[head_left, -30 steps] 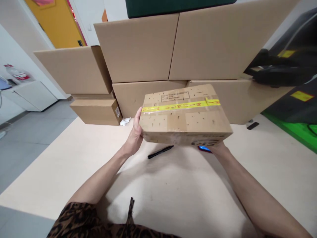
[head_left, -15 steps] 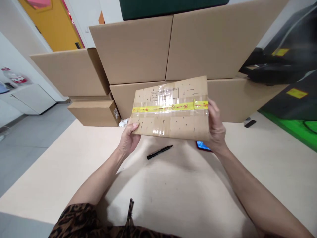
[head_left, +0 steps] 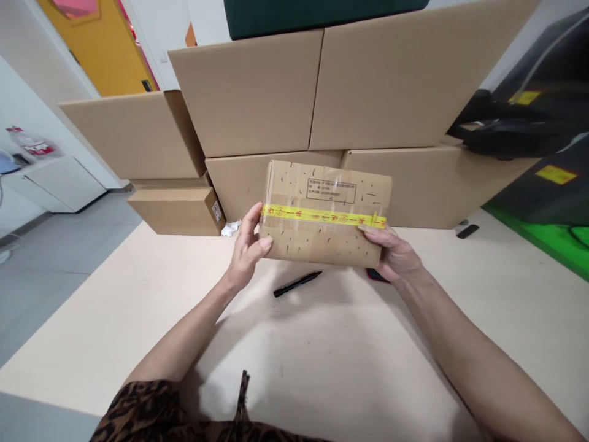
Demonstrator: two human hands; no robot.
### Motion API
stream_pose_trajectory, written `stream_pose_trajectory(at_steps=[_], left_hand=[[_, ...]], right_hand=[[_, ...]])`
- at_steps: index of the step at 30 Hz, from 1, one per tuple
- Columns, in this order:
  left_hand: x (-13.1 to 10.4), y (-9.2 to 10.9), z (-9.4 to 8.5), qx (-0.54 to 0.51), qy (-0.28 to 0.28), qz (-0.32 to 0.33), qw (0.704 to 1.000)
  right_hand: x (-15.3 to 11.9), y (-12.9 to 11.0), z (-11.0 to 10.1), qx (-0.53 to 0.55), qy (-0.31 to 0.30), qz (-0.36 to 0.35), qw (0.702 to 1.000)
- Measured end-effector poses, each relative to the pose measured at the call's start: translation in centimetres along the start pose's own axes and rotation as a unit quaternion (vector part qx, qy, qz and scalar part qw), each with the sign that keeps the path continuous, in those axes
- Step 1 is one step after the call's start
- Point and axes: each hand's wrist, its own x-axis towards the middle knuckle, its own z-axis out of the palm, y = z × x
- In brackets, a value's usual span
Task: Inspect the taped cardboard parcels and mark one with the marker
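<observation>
- A small taped carton [head_left: 326, 212] is held at the centre of the frame, above the bench [head_left: 138, 294].
- Its left end is gripped by the left hand [head_left: 246, 252], fingers clenched on the carton.
- Its lower right corner is grasped by the right hand [head_left: 393, 255].
- A black pen [head_left: 297, 283] lies on the bench just below the carton.

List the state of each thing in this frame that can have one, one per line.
small taped box: sealed with yellow tape, held off the table, tilted toward the camera.
left hand: gripping the box's left end.
right hand: gripping the box's right lower corner.
black pen: capped, lying flat on the table.
stacked cartons: closed.
small flat carton: closed, lying on the table.
</observation>
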Motion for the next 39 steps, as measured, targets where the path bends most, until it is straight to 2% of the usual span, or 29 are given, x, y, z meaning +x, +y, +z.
stream_pose_trajectory(at_steps=[5,9,16,22,26,31,39], left_hand=[[-0.2,0.9,0.6,-0.028,-0.016,-0.037,0.999],[-0.5,1.7,1.4,-0.043,-0.018,-0.038,0.998],[-1.6,3.2,2.9,-0.033,-0.097,0.021,0.994],[-2.1,3.1,3.5,-0.008,-0.164,0.098,0.981],[-2.2,2.5,3.4,0.012,-0.175,0.114,0.978],[-2.4,2.1,3.1,0.048,-0.169,0.083,0.981],[-2.1,2.3,3.1,0.025,-0.167,0.068,0.983]], right_hand=[[1.0,0.5,-1.3,0.053,0.044,0.002,0.998],[2.0,1.8,-2.1,0.068,0.083,-0.008,0.994],[3.3,4.5,-3.1,0.035,0.045,0.019,0.998],[2.9,4.7,-2.6,-0.007,0.003,0.038,0.999],[2.6,4.3,-2.0,-0.003,0.018,0.037,0.999],[2.2,3.8,-1.5,-0.002,0.017,0.043,0.999],[1.9,3.8,-1.0,-0.018,-0.007,0.045,0.999]])
